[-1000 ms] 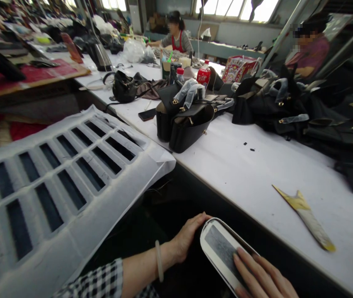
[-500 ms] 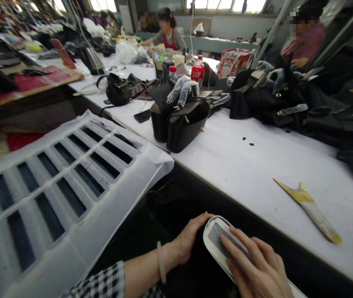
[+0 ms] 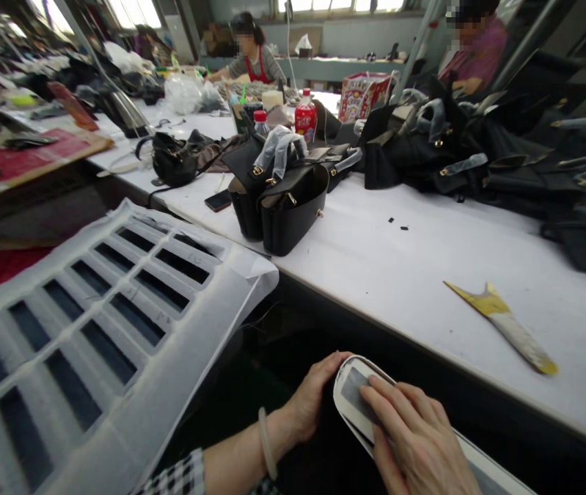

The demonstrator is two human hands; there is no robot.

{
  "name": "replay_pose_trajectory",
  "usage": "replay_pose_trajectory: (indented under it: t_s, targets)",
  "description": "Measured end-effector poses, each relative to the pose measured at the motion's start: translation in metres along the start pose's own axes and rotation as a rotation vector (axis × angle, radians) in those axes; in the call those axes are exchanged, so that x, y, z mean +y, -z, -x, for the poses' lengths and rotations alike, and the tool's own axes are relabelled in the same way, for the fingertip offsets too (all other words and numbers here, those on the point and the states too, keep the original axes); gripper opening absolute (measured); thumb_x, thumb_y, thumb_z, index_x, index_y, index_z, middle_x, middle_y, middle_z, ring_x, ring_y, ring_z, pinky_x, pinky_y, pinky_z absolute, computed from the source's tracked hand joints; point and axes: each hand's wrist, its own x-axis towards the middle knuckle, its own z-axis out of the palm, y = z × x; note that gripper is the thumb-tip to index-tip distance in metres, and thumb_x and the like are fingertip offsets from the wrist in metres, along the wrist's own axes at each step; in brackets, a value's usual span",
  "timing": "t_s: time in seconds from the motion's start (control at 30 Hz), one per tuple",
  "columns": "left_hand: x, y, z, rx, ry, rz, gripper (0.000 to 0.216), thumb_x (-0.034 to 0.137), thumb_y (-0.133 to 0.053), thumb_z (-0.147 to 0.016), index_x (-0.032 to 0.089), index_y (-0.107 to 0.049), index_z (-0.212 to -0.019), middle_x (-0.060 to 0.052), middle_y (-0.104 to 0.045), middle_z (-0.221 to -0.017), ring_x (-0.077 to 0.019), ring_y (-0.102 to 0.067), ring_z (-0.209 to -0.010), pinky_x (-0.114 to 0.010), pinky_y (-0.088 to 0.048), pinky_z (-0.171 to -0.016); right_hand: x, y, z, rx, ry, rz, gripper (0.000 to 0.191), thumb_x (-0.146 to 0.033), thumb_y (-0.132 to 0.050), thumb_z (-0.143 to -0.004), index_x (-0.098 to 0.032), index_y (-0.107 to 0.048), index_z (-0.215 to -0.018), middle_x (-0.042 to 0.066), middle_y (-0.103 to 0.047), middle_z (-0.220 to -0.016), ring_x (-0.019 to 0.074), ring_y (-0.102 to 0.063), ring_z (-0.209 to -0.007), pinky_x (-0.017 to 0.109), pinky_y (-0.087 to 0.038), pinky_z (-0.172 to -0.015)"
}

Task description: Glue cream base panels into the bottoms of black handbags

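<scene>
A long, round-ended bag base (image 3: 353, 393), white with a grey strip along its middle, slants across the lower part of the view. My left hand (image 3: 309, 402) grips its rounded far end, with fingertips partly hidden behind the rim. Flat on top lies my right hand (image 3: 417, 440), its fingers stretched along the grey strip and pressed to the surface. What hangs below the base is lost in the dark. On the table to the right is a yellow and grey forked tool (image 3: 512, 330), apart from both hands.
A white-covered frame (image 3: 133, 357) with dark slots stands at left. Black bags (image 3: 293, 220) sit near the table (image 3: 375, 275) edge, beside a phone (image 3: 218, 200). Behind are a red-labelled bottle (image 3: 305, 118), a heap of black bags (image 3: 509, 151) and people at work.
The view has turned slightly, so table things sit further left. My right hand has shifted a little along the bag base; my left hand keeps its grip at the end.
</scene>
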Motion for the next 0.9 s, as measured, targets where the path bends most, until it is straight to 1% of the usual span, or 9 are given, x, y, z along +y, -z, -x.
replay_pose_trajectory:
  t_s: [0.1,0.2,0.3,0.43,0.53,0.63,0.77,0.9]
  targets:
    - [-0.001,0.001,-0.001,0.01,-0.024,-0.017,0.035,0.044,-0.058,-0.092,0.014,-0.071,-0.104,-0.005,-0.069,-0.099,-0.0193,-0.059,-0.094,-0.031,-0.042,-0.093,-0.005,-0.001,-0.008,-0.008,-0.078,-0.071,0.04,-0.014,-0.047,-0.09,-0.019,-0.058,-0.128,0.005,-0.065,-0.118,0.0224,-0.051,-0.096,0.036,-0.036,-0.082]
    - [0.0,0.001,-0.002,0.01,-0.018,-0.022,0.033,0.042,-0.057,-0.092,0.015,-0.071,-0.104,-0.005,-0.069,-0.1,-0.0188,-0.059,-0.096,-0.031,-0.041,-0.096,-0.01,-0.004,-0.012,0.032,-0.156,-0.111,0.032,-0.023,-0.048,-0.093,-0.024,-0.063,-0.121,0.003,-0.066,-0.11,0.0223,-0.051,-0.088,0.037,-0.035,-0.076]
    - [0.002,0.0,-0.002,0.008,-0.013,-0.044,0.032,0.04,-0.057,-0.092,0.015,-0.072,-0.104,-0.005,-0.069,-0.1,-0.019,-0.06,-0.097,-0.031,-0.041,-0.097,-0.012,-0.006,-0.013,0.055,-0.174,-0.131,0.028,-0.031,-0.05,-0.094,-0.027,-0.065,-0.118,0.002,-0.066,-0.108,0.0226,-0.05,-0.088,0.037,-0.034,-0.073]
    - [0.005,-0.001,-0.002,-0.011,-0.009,-0.043,0.033,0.041,-0.057,-0.092,0.015,-0.072,-0.105,-0.006,-0.069,-0.102,-0.0199,-0.059,-0.1,-0.032,-0.04,-0.099,-0.012,-0.008,-0.013,0.043,-0.218,-0.145,0.026,-0.037,-0.051,-0.095,-0.029,-0.066,-0.115,0.002,-0.064,-0.107,0.0229,-0.049,-0.087,0.037,-0.034,-0.073]
    - [0.007,-0.001,-0.001,-0.02,0.017,-0.037,0.035,0.042,-0.056,-0.093,0.013,-0.071,-0.106,-0.007,-0.069,-0.103,-0.0202,-0.059,-0.099,-0.033,-0.041,-0.098,-0.011,-0.01,-0.014,0.033,-0.25,-0.162,0.023,-0.036,-0.052,-0.095,-0.03,-0.066,-0.113,0.001,-0.064,-0.106,0.0225,-0.049,-0.086,0.037,-0.033,-0.073]
    - [0.008,-0.001,0.0,-0.013,0.03,-0.037,0.036,0.044,-0.058,-0.092,0.013,-0.071,-0.106,-0.007,-0.069,-0.102,-0.0203,-0.06,-0.098,-0.033,-0.041,-0.097,-0.012,-0.01,-0.015,0.022,-0.273,-0.179,0.021,-0.032,-0.06,-0.091,-0.031,-0.065,-0.111,0.0,-0.063,-0.105,0.0223,-0.048,-0.085,0.037,-0.033,-0.072]
    - [0.01,-0.002,0.002,-0.015,0.035,-0.053,0.04,0.046,-0.06,-0.089,0.013,-0.07,-0.108,-0.009,-0.069,-0.106,-0.0231,-0.059,-0.104,-0.036,-0.04,-0.1,-0.014,-0.009,-0.016,0.011,-0.283,-0.175,0.028,-0.026,-0.067,-0.085,-0.032,-0.064,-0.112,-0.001,-0.063,-0.106,0.0219,-0.048,-0.086,0.037,-0.032,-0.072]
    - [0.011,-0.001,0.002,-0.02,0.015,-0.089,0.036,0.043,-0.06,-0.089,0.013,-0.07,-0.108,-0.008,-0.069,-0.108,-0.0234,-0.058,-0.106,-0.036,-0.039,-0.102,-0.016,-0.006,-0.018,-0.027,-0.292,-0.146,0.034,-0.024,-0.071,-0.082,-0.032,-0.063,-0.113,-0.002,-0.063,-0.105,0.0215,-0.049,-0.086,0.037,-0.032,-0.072]
